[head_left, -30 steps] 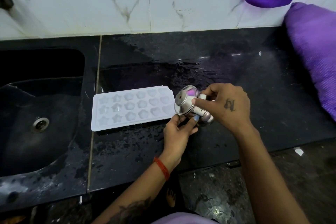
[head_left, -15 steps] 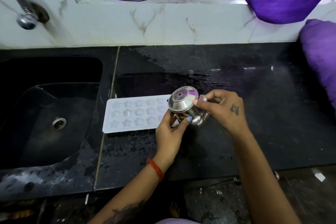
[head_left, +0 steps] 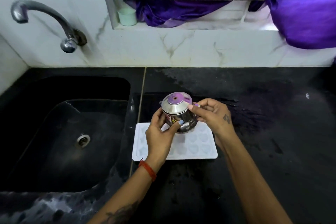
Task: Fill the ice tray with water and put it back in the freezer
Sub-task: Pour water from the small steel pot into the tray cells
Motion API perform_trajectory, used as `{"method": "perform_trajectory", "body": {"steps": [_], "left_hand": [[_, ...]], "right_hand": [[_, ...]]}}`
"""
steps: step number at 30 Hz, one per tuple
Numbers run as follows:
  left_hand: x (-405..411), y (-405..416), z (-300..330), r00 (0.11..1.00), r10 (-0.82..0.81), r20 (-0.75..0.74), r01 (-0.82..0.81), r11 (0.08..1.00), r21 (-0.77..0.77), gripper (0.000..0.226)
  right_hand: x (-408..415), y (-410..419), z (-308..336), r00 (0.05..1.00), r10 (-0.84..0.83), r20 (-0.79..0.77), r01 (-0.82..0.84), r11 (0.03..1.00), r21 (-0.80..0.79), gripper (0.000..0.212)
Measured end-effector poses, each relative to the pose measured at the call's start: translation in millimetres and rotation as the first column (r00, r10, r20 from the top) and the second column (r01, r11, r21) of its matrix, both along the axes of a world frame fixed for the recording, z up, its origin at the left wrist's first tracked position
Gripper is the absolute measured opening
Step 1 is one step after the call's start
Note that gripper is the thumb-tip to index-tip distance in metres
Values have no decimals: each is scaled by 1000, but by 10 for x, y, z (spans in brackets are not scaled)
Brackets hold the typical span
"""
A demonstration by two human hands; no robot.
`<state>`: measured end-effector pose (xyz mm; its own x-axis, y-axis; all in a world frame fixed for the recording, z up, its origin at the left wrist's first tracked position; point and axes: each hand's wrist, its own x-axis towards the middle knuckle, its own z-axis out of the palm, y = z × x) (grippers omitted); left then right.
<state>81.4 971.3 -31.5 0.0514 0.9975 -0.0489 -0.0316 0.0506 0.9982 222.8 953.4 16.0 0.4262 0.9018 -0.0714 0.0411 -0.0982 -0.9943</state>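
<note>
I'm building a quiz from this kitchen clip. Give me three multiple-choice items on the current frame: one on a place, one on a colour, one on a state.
1. Where does the ice tray lie?
A. in the sink
B. on the black counter, right of the sink
C. on the window ledge

2. What colour is the cloth at the window?
A. purple
B. green
C. white

3. How is the steel pot held?
A. by the left hand alone
B. by nobody, it stands on the counter
C. by both hands, above the tray

Key: 1 B, the tray rests flat on the counter beside the sink. 2 A, the cloth is plainly purple. 3 C, the left hand and right hand both grip the pot over the tray.
</note>
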Motion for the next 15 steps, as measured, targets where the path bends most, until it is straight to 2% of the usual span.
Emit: {"method": "perform_trajectory", "body": {"steps": [7, 15], "left_hand": [[-238, 697, -20, 999, 35, 2, -35, 999, 10, 72], [-273, 1466, 3, 995, 102, -16, -101, 994, 48, 75]], "right_hand": [[-262, 662, -75, 996, 24, -83, -22, 999, 30, 17], [-314, 1427, -139, 998, 38, -44, -35, 996, 77, 13]]}}
